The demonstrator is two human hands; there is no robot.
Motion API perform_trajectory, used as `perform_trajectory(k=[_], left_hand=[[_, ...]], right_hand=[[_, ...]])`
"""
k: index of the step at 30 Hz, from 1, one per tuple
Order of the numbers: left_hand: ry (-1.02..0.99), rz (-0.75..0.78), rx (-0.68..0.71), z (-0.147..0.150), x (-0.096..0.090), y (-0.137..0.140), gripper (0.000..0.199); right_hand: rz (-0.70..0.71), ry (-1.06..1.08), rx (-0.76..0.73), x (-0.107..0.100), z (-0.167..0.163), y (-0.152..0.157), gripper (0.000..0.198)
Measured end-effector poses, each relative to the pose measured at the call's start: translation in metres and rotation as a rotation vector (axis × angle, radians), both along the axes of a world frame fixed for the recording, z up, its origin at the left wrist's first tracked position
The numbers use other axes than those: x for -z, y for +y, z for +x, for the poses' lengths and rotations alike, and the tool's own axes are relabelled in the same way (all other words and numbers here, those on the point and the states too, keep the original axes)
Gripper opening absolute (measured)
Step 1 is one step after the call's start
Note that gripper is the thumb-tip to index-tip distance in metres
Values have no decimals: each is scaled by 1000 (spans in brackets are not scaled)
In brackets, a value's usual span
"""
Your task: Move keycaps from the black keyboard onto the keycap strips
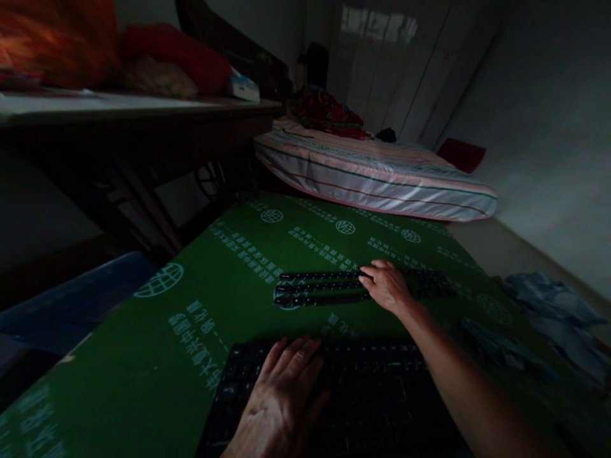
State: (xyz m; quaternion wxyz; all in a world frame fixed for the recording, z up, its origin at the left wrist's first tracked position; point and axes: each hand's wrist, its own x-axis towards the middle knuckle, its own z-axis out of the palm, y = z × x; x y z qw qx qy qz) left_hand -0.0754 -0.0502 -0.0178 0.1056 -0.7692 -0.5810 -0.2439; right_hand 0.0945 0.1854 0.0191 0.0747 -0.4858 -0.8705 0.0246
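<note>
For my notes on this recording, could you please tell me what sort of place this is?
Probably a bedroom in a home, judging by the striped mattress and the red patterned cloth heaped on it.

Single head-worn view, facing forward and down
It looks from close above the black keyboard (372,381), across the green tabletop (128,356), to the bed (363,172) beyond.

keyboard (372,388): bottom cropped | key strips (324,287): partly hidden by right fingers (369,271) | orange bag (57,41): cropped
</note>
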Motion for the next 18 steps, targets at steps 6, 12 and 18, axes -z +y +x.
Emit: perform_trajectory(k=[6,12,18], left_hand=[[8,-31,12,0,-5,-1,36],[29,-35,13,-1,-4,-2,34],[43,-53,7,0,-8,-2,39]], right_hand=[[-14,-59,6,5,-4,3,37],[-43,-106,16,6,-6,5,39],[-58,-103,36,7,-9,10,39]])
